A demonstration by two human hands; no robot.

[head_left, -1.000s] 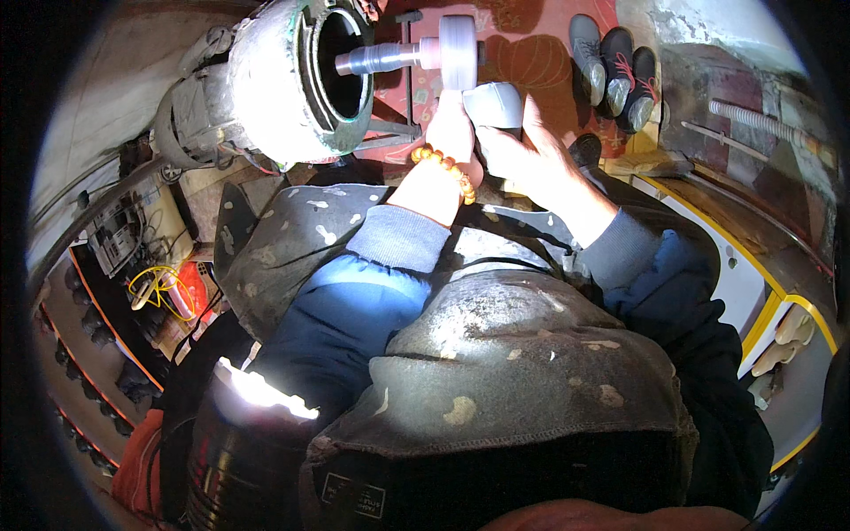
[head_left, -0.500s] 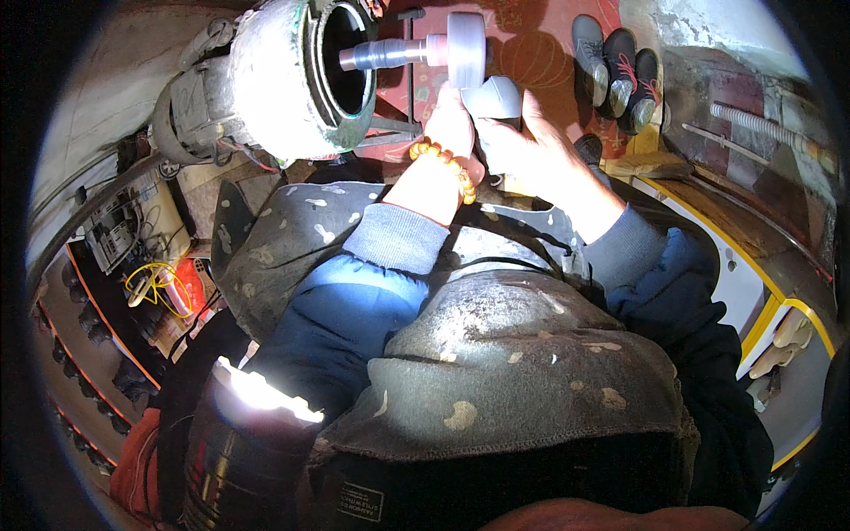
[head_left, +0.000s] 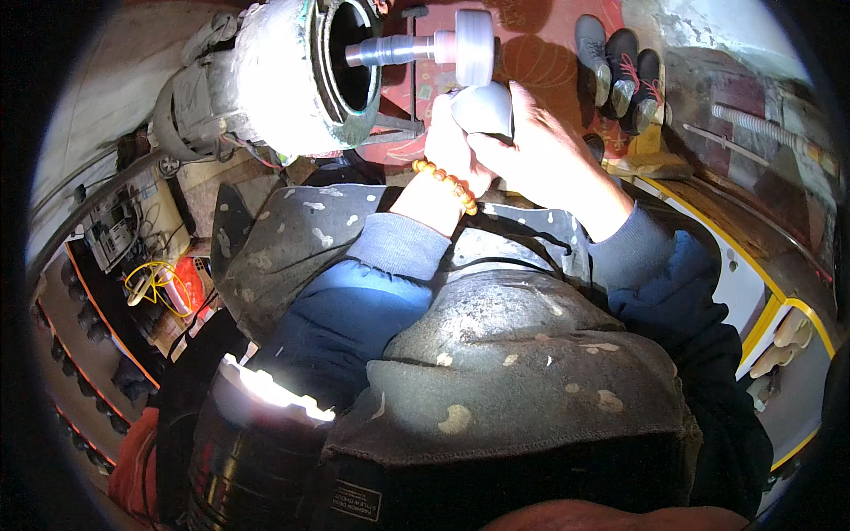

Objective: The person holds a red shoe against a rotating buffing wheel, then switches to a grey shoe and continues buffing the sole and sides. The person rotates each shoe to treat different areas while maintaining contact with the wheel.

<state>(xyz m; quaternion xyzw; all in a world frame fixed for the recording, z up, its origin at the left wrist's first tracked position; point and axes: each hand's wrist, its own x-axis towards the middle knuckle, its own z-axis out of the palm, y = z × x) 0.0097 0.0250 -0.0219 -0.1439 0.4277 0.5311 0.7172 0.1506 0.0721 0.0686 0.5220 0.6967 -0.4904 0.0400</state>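
Observation:
Both hands hold a grey shoe [head_left: 485,108], of which only a smooth rounded end shows between them. My left hand [head_left: 450,133], with a beaded bracelet [head_left: 445,182] at the wrist, grips its left side. From the right, my right hand [head_left: 551,146] wraps round it with the fingers curled, hiding most of the rest. Just beyond the shoe is a pale wheel [head_left: 475,49], blurred as it spins on a metal shaft [head_left: 390,50]. Whether shoe and wheel touch, I cannot tell.
The shaft comes out of a big round machine housing [head_left: 274,84] at the upper left. Several shoes [head_left: 622,71] stand at the upper right. A spotted dark apron [head_left: 522,380] covers my lap. Shelves [head_left: 88,354] are at the left, and a yellow-edged cabinet [head_left: 739,274] at the right.
The shoe has turned in my hands and come slightly lower and left. My right hand has shifted round it, its thumb now across the near side. The wheel still spins.

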